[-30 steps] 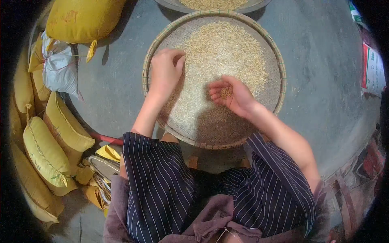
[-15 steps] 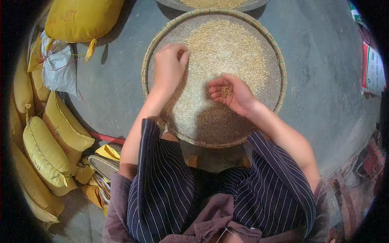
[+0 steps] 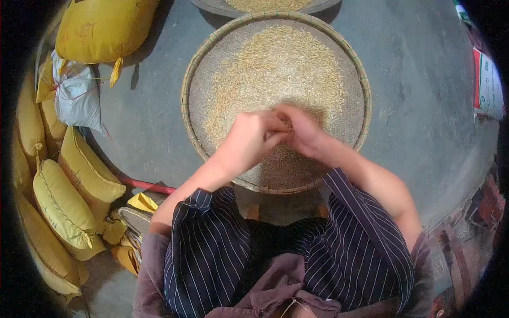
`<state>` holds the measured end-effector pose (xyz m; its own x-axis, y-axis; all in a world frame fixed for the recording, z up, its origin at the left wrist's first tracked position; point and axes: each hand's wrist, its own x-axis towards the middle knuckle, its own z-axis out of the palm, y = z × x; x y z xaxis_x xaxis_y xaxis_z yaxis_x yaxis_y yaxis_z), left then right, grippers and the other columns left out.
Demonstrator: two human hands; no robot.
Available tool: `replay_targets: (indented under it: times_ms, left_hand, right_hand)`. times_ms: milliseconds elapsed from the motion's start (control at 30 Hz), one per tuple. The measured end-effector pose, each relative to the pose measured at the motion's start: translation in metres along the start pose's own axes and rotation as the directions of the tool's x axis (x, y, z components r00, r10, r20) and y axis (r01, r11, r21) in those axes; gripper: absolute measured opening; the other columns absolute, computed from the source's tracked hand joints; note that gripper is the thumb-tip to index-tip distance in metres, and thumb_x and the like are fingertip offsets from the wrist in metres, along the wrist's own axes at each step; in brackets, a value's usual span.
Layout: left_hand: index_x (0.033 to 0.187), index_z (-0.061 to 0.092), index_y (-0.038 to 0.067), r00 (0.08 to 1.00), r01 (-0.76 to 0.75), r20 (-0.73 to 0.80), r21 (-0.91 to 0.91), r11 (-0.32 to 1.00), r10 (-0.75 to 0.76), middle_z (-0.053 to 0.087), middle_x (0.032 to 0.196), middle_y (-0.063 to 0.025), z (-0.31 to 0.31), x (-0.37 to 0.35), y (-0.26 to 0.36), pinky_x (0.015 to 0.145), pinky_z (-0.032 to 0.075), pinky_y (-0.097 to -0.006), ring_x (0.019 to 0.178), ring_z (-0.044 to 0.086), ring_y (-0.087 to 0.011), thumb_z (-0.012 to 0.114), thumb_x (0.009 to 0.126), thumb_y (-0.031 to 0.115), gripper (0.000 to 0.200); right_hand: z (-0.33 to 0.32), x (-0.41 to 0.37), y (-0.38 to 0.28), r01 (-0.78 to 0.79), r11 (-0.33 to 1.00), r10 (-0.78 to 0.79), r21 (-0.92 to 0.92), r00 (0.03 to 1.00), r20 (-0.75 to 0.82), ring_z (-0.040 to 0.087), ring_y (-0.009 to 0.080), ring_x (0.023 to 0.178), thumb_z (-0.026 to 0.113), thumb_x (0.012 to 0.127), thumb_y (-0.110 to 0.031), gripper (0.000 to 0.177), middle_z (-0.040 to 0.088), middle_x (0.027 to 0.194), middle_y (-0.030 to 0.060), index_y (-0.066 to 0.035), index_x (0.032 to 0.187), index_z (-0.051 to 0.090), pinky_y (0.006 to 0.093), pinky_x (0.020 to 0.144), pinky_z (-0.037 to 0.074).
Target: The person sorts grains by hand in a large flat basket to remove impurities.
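A round woven bamboo tray [image 3: 186,100] holds a spread of pale unhusked rice grains [image 3: 275,63]. Over its near half, my right hand [image 3: 306,132] is cupped around a small heap of darker grains [image 3: 287,123]. My left hand [image 3: 252,135] has its fingertips pinched together at the right palm, touching or very close to that heap. Whatever lies between the left fingertips is too small to make out. The fingers of both hands partly cover the heap.
Behind the tray stands a wide metal basin [image 3: 212,6] with more grain. Yellow sacks [image 3: 62,199] pile up at the left, near a white tied bag [image 3: 79,98] and a large yellow sack [image 3: 103,32]. A red and white bag [image 3: 488,85] lies far right.
My left hand has moved right and nearer me, from the tray's left side to my right palm. My right hand has stayed nearly in place, still cupping grains.
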<state>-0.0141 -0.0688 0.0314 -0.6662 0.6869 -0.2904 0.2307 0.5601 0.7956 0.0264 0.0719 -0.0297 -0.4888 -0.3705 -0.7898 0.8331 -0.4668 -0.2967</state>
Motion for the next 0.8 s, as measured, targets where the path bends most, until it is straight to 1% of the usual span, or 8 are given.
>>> replay_targets:
  times_ms: [67,133,267,333,367,433,533,800]
  left_hand:
    - [0.089,0.069,0.000,1.000,-0.011,-0.009,0.034,0.999,0.011,0.068,0.090,-0.0161,0.001,0.001,0.003,0.067,0.054,-0.0318,0.077,0.067,-0.0261,0.065,0.075,0.000,0.015]
    - [0.083,0.068,0.000,0.988,0.093,-0.115,-0.069,0.993,-0.100,0.065,0.076,-0.0171,-0.006,0.002,0.005,0.066,0.052,-0.0351,0.068,0.064,-0.0303,0.066,0.074,0.004,0.010]
    - [0.082,0.068,-0.001,0.987,0.131,-0.090,-0.063,0.989,-0.136,0.065,0.071,-0.0139,-0.034,0.009,0.006,0.065,0.052,-0.0346,0.066,0.064,-0.0289,0.068,0.073,0.006,0.012]
    - [0.088,0.068,0.001,0.978,0.204,-0.064,0.061,0.977,-0.200,0.066,0.082,-0.0132,-0.051,0.018,-0.007,0.066,0.053,-0.0284,0.071,0.066,-0.0228,0.073,0.073,0.008,0.018]
    - [0.088,0.068,0.001,0.978,0.202,-0.060,0.067,0.977,-0.198,0.066,0.082,-0.0132,-0.058,0.027,-0.019,0.066,0.053,-0.0284,0.071,0.066,-0.0228,0.073,0.073,0.008,0.018]
    - [0.094,0.066,0.002,0.971,0.042,-0.232,0.414,0.910,0.061,0.065,0.084,-0.0117,-0.067,0.049,-0.044,0.068,0.053,-0.0288,0.072,0.065,-0.0206,0.078,0.069,0.014,0.030]
    - [0.099,0.063,0.002,0.956,0.014,-0.274,0.412,0.911,0.109,0.064,0.085,-0.0107,-0.067,0.073,-0.063,0.069,0.052,-0.0297,0.073,0.063,-0.0200,0.081,0.065,0.016,0.041]
    - [0.094,0.066,0.002,0.946,0.067,-0.321,0.321,0.945,0.042,0.066,0.085,-0.0106,-0.051,0.078,-0.074,0.065,0.053,-0.0296,0.070,0.065,-0.0197,0.079,0.068,0.014,0.032]
  right_hand:
    - [0.007,-0.006,-0.001,-0.019,1.000,0.020,0.014,0.999,-0.048,0.060,0.0198,0.078,0.033,0.097,-0.029,0.039,0.059,0.093,0.0113,0.002,0.106,0.054,0.0338,0.072,0.053]
    - [0.007,-0.009,-0.004,-0.032,0.999,0.035,0.030,0.994,-0.099,0.060,0.0190,0.076,0.033,0.097,-0.028,0.037,0.060,0.091,0.0103,0.001,0.104,0.055,0.0330,0.069,0.052]
    - [-0.012,-0.005,-0.002,-0.077,0.997,0.077,0.005,0.996,0.048,0.059,0.0173,0.073,0.035,0.096,-0.025,0.035,0.060,0.083,0.0091,0.002,0.100,0.058,0.0316,0.069,0.051]
    - [-0.014,-0.004,-0.003,-0.064,0.998,0.062,0.021,0.994,0.086,0.059,0.0167,0.073,0.035,0.096,-0.024,0.035,0.060,0.081,0.0088,0.003,0.098,0.058,0.0313,0.069,0.051]
    - [-0.013,-0.006,-0.006,-0.051,0.999,0.051,-0.002,0.996,0.080,0.059,0.0164,0.073,0.035,0.096,-0.023,0.035,0.061,0.081,0.0089,0.003,0.098,0.059,0.0311,0.070,0.051]
    - [-0.010,-0.007,-0.007,-0.033,0.999,0.034,-0.015,0.997,0.076,0.059,0.0161,0.073,0.035,0.096,-0.023,0.035,0.061,0.082,0.0090,0.003,0.098,0.059,0.0308,0.071,0.050]
    - [-0.009,-0.005,-0.012,-0.040,0.999,0.040,0.011,0.998,0.039,0.058,0.0159,0.073,0.035,0.096,-0.022,0.035,0.061,0.082,0.0084,0.003,0.097,0.060,0.0303,0.072,0.050]
    - [-0.016,-0.005,-0.009,-0.057,0.997,0.055,0.055,0.998,0.035,0.058,0.0158,0.073,0.034,0.098,-0.025,0.038,0.062,0.083,0.0088,0.002,0.097,0.060,0.0286,0.068,0.051]
